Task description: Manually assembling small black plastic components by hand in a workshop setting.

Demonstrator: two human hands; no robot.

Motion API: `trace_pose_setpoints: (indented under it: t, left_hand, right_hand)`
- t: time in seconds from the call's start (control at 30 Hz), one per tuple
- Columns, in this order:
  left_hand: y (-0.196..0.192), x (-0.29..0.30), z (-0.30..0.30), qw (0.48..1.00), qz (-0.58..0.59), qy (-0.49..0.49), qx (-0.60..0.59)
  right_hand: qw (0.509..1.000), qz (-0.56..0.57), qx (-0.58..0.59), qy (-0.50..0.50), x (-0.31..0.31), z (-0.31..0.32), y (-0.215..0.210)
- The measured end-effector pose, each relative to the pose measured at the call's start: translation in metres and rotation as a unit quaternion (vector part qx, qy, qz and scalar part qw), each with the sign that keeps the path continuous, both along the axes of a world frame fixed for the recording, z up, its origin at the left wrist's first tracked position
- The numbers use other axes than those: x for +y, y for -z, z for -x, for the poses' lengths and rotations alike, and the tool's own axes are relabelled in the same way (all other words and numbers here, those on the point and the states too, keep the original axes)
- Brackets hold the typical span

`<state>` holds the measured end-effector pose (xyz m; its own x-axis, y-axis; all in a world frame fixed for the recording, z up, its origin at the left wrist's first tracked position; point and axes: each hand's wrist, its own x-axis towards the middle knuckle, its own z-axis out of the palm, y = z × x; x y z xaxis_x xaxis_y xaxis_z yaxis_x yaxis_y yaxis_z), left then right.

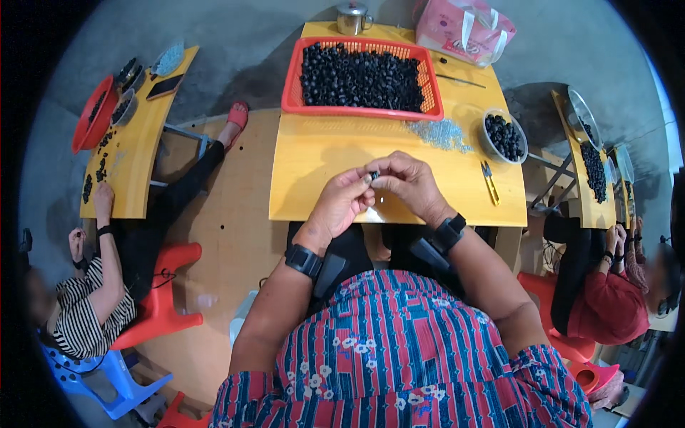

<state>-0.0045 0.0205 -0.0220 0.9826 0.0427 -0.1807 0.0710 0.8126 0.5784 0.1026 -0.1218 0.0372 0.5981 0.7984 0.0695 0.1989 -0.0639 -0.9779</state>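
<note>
Above the near edge of the yellow table (310, 167), my left hand (335, 201) and my right hand (412, 187) meet, fingertips pinched together. Between them is a small black part (374, 175), mostly hidden by the fingers. Beyond my hands stands a red plastic basket (360, 112) heaped with small black cylindrical parts (357, 77). A loose pile of tiny clear or silvery pieces (444, 134) lies in front of the basket's right end. To the right is a clear round tub (523, 151) of black rounded parts. Yellow-handled thread snips (491, 185) rest below the tub.
A metal lidded mug (352, 19) and a pink bag (464, 32) are at the far end, near a thin dark rod (460, 80). People sit at yellow side tables on the left (146, 150) and right (581, 182), with similar black parts.
</note>
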Motion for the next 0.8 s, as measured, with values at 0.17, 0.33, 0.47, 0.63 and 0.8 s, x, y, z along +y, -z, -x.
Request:
trace_pose_setpoints:
  t: [0.17, 0.33, 0.47, 0.63, 0.8]
  left_hand:
    - [-0.005, 0.013, 0.003, 0.996, -0.082, 0.036, 0.000]
    - [-0.004, 0.022, 0.003, 0.985, -0.171, 0.030, 0.003]
    - [-0.007, 0.019, 0.006, 0.995, -0.093, -0.002, -0.026]
    - [-0.011, 0.022, 0.005, 0.986, -0.161, 0.033, -0.032]
    - [-0.011, 0.022, 0.004, 0.985, -0.165, 0.034, -0.038]
  right_hand:
    - [0.996, 0.007, -0.075, -0.038, -0.002, -0.003, -0.003]
    - [0.986, 0.006, -0.139, -0.089, 0.005, -0.020, -0.019]
    - [0.968, -0.001, -0.239, 0.075, 0.025, -0.064, -0.030]
    - [0.919, 0.130, -0.371, 0.040, 0.055, -0.116, -0.043]
    - [0.878, 0.243, -0.406, -0.075, 0.080, -0.147, -0.026]
